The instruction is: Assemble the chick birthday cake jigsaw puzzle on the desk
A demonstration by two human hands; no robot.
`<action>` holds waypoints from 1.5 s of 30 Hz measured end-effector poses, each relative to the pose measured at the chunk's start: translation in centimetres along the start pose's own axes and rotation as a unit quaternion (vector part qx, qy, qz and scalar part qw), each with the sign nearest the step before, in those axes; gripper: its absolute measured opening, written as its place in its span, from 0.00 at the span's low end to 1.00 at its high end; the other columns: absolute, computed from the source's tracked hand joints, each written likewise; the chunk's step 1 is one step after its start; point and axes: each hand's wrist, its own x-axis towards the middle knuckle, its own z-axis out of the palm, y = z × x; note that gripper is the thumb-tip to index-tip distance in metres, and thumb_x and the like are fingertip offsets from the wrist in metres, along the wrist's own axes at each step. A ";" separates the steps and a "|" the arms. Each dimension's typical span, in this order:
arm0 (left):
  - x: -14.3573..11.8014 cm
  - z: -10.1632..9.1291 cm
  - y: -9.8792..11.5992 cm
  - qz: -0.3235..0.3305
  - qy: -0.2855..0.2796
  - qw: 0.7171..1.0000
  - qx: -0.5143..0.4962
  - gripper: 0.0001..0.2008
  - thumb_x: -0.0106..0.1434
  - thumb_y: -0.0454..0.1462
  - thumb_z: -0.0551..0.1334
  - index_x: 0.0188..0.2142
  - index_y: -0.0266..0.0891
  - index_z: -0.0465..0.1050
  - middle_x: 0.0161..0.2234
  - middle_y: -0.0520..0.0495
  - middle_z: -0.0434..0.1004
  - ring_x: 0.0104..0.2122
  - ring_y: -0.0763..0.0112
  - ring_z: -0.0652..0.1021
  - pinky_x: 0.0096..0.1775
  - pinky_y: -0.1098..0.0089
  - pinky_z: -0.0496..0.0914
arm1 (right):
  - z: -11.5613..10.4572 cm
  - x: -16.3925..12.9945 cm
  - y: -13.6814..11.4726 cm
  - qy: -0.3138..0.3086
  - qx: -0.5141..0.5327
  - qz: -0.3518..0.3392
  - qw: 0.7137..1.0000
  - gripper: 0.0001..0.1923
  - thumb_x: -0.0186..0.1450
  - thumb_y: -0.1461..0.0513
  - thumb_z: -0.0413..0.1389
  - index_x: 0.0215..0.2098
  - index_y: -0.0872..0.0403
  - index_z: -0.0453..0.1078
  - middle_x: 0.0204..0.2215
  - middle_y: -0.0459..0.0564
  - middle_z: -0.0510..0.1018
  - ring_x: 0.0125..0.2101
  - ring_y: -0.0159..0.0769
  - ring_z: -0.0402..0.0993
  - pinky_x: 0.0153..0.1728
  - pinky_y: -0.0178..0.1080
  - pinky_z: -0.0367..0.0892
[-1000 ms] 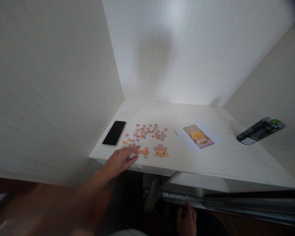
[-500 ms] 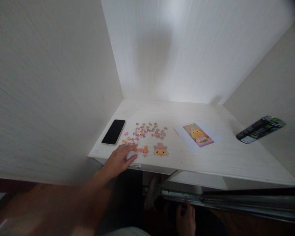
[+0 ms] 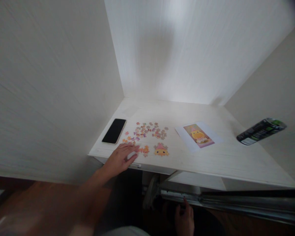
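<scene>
Head view shows my left hand (image 3: 121, 158) lying flat on the bench (image 3: 211, 157), at the front edge, fingers spread and loose, gripping nothing. Its fingertips (image 3: 135, 149) rest just short of a small orange cluster (image 3: 144, 150) of joined puzzle pieces, and something pale sits under them, though I cannot tell whether it is a piece turned face down. My right hand (image 3: 185, 219) hangs below the bench, near the metal rail (image 3: 211, 200) under its front; it is dim there, and I cannot tell whether it is curled or slack.

Taking the duck head (image 3: 161, 149) as my mark: this assembled bit lies just right of the orange cluster. The loose pieces (image 3: 148, 130) are scattered behind it and a little to its left. The phone (image 3: 114, 131) lies face up well to its left, beyond the scatter. The printed picture (image 3: 198, 135) of the finished duck lies to its right, apart from it, and the dark can (image 3: 262, 131) is farther right again, by the side wall.

I judge that I am in the sorting stage, feeling for a piece to add to the orange cluster. What it needs next, I think, is a light pinch with thumb and forefinger, careful not to shove the joined bits apart.
</scene>
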 end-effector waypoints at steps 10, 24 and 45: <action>0.2 -0.2 0.1 0.059 -0.038 0.997 0.019 0.10 0.63 0.33 0.60 0.44 0.41 0.75 0.45 0.46 0.78 0.48 0.66 0.75 0.52 0.59 0.70 | -0.1 0.1 -0.5 -0.007 0.003 0.010 1.000 0.27 0.66 0.48 0.45 0.50 0.61 0.65 0.36 0.59 0.73 0.36 0.47 0.73 0.39 0.45 0.69; 0.4 -1.0 -0.7 -0.043 0.005 0.998 0.044 0.11 0.65 0.34 0.57 0.46 0.42 0.73 0.47 0.44 0.76 0.48 0.63 0.74 0.49 0.56 0.68 | -0.2 0.3 -0.2 -0.021 0.009 0.042 0.999 0.29 0.63 0.46 0.46 0.49 0.60 0.66 0.37 0.61 0.75 0.34 0.48 0.75 0.35 0.45 0.70; -1.7 -1.0 -1.5 -0.128 0.067 0.988 0.061 0.08 0.65 0.36 0.56 0.42 0.40 0.73 0.41 0.44 0.75 0.42 0.64 0.74 0.48 0.58 0.70 | 0.5 0.5 0.2 -0.013 0.023 0.040 0.999 0.28 0.60 0.44 0.46 0.43 0.59 0.68 0.34 0.61 0.77 0.36 0.51 0.76 0.38 0.48 0.71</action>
